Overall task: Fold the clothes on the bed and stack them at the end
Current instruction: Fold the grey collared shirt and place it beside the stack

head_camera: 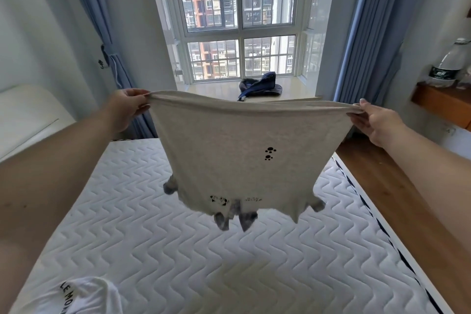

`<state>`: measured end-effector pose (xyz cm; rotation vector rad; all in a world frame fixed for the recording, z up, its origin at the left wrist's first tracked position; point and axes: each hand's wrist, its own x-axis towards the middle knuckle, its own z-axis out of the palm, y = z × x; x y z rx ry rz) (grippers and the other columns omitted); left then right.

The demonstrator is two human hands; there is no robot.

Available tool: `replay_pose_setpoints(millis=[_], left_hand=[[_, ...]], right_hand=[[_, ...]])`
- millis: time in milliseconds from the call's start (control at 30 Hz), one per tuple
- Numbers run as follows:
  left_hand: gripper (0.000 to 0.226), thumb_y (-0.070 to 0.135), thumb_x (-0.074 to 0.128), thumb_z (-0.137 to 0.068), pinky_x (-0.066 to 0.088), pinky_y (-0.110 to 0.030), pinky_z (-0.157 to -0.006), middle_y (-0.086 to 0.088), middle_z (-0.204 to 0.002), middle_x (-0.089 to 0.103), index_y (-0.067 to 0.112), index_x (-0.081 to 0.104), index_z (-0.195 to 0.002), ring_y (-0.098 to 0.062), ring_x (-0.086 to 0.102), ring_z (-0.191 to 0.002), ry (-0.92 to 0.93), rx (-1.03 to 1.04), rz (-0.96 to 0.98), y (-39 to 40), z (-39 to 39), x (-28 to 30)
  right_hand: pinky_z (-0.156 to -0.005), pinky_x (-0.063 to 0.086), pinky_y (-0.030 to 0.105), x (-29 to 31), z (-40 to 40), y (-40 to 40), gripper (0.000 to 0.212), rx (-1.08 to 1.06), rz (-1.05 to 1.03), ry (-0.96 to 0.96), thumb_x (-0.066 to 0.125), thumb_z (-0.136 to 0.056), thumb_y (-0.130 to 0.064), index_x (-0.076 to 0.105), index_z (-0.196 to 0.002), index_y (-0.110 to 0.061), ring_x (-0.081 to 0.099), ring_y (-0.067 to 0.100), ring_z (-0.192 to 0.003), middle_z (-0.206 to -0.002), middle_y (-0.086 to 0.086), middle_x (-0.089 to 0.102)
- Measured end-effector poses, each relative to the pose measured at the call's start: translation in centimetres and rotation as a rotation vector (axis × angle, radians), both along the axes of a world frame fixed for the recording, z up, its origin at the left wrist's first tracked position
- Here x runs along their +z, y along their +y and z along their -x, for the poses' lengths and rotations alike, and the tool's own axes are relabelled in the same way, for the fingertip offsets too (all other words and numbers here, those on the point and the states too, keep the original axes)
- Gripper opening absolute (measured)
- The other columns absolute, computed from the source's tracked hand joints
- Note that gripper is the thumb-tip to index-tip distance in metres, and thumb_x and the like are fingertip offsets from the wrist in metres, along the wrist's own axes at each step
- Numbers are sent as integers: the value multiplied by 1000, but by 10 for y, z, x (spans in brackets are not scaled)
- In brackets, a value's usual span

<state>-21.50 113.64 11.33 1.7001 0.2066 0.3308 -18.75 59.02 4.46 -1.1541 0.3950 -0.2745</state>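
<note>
white garment (84,296): near-left corner of the mattress (178,250), black lettering showing, looks bunched rather than folded. Counts as pending.
left hand (127,107): raised, thumb and fingers pinching the left end of the shirt's top edge.
grey T-shirt (237,150): held up in the air between both hands, stretched wide, clear of the mattress. Small black paw prints on the cloth; darker sleeves and collar dangle at the bottom, so it reads as held by the hem, upside down.
dark blue garment (260,85): crumpled on the window sill (216,89) beyond the bed, not on the bed. Can't tell if it belongs to the job.
right hand (374,122): raised, fingers gripping the right end of the same top edge.
bottle (448,64): on the wooden shelf (441,102), far right, irrelevant.
progress: early, by my read. No folded stack visible anywhere in view.
left to do: lay the grey shirt flat, fold it, fold the white one, stack both at the bed end.
</note>
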Motion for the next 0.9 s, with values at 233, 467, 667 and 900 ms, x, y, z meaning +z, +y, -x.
replay_pose_setpoints(millis=[233,467,667,900], left_hand=[[19,26,66,-92,59,-22,-62,-7,-75,72,8,66,-86,-15,70,-67,205,101,90,20,34,-87],[13,1,75,-82,55,-16,-53,-19,-80,62,2,63,-78,-16,66,-59,348,201,79,16,146,-267],[32,-6,63,-89,58,-20,-56,-23,-110,54,-3,51,-119,-24,61,-79,579,303,144,8,272,-404],[28,3,55,-97,54,-15,-47,-25,-109,59,-15,55,-119,-21,60,-67,886,395,212,-11,378,-524]], right_hand=[[-51,55,17,-68,51,4,8,51,98,183,69,-91,-13,67,-90,-5,67,7,-51,-59,-1,70],[-51,54,15,-220,164,0,24,140,190,398,63,-92,0,62,-115,4,67,7,-51,-60,2,70],[-46,53,15,-339,270,1,29,159,224,689,60,-94,0,56,-120,12,66,12,-52,-80,13,62],[-39,49,14,-453,356,1,34,197,234,989,57,-97,-3,52,-127,11,64,10,-47,-79,10,59]])
